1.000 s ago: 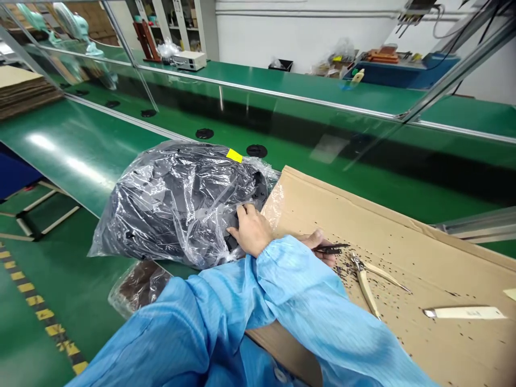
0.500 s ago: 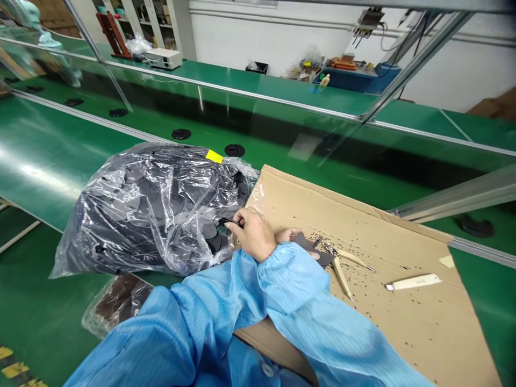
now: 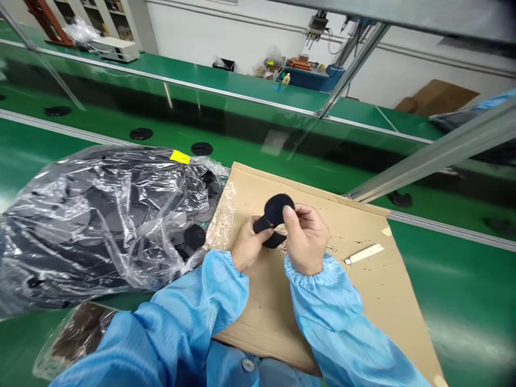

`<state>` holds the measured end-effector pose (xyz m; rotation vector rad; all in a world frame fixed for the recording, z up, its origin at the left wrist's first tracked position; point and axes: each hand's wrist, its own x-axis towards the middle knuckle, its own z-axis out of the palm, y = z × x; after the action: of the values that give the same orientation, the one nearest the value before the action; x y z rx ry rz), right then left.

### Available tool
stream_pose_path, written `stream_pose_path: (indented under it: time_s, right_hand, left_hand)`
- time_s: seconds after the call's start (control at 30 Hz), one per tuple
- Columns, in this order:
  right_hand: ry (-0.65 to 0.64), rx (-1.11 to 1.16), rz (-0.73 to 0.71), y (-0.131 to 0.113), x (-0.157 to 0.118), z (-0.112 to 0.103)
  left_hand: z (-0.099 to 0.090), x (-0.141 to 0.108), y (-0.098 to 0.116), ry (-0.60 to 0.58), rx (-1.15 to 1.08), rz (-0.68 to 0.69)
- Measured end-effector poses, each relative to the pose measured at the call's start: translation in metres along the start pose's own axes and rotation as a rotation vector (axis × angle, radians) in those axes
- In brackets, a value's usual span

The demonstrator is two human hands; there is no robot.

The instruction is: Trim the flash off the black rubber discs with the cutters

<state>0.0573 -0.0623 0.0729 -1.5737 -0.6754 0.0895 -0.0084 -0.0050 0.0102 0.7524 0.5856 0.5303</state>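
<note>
My right hand [image 3: 308,236] pinches the edge of a round black disc [image 3: 278,207] between thumb and fingers. The disc is held up over a sheet of cardboard [image 3: 258,322]. Close by on its left, my left hand [image 3: 249,243] is closed around a dark flat piece [image 3: 275,240], whose full shape is partly hidden by the fingers and the disc. Left of both hands lies a large clear plastic bag [image 3: 100,215] full of black and grey discs, its opening facing the cardboard. Small black scraps are scattered on the cardboard.
A white-handled cutter [image 3: 365,253] lies right of my right hand. A small clear bag with brown contents [image 3: 80,333] sits lower left. Black discs [image 3: 201,149] rest on the green surface behind a metal rail. A slanted metal post [image 3: 403,166] stands at the right.
My right hand has drawn back from the bag's opening and now holds the disc in front of me. My arms have uncrossed. The pliers seen before are now mostly hidden. The view has shifted right.
</note>
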Motion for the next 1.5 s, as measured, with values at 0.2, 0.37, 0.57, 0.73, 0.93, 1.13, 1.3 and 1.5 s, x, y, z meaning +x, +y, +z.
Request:
stream_pose_path:
  time_s: [0.2, 0.37, 0.57, 0.73, 0.93, 1.13, 1.3, 1.5]
  right_hand:
    - [0.047, -0.006, 0.118, 0.055, -0.014, -0.044]
    - [-0.138, -0.07, 0.135, 0.067, -0.023, -0.044]
    - [-0.208, -0.161, 0.117, 0.065, -0.017, -0.047]
    - [-0.304, -0.175, 0.086, 0.061, -0.013, -0.052]
    - [-0.367, -0.297, 0.075, 0.054, -0.011, -0.06]
    - [-0.572, -0.542, -0.009, 0.042, -0.006, -0.066]
    - [-0.666, -0.496, -0.019, 0.04, -0.006, -0.065]
    - [-0.621, -0.442, 0.01, 0.043, -0.007, -0.066]
  left_hand:
    - [-0.005, 0.006, -0.01, -0.031, 0.153, 0.126]
    - [-0.006, 0.002, -0.006, -0.117, 0.115, 0.037]
    - [-0.008, -0.002, -0.004, -0.137, 0.306, 0.082]
    - [-0.01, -0.001, -0.003, -0.118, 0.398, 0.086]
    - [-0.011, -0.003, -0.004, -0.202, 0.349, 0.072]
    - [-0.006, -0.008, 0.0, -0.275, 0.268, 0.018]
    - [-0.006, -0.008, 0.001, -0.272, 0.24, -0.016]
    - [-0.008, -0.006, -0.001, -0.281, 0.237, -0.03]
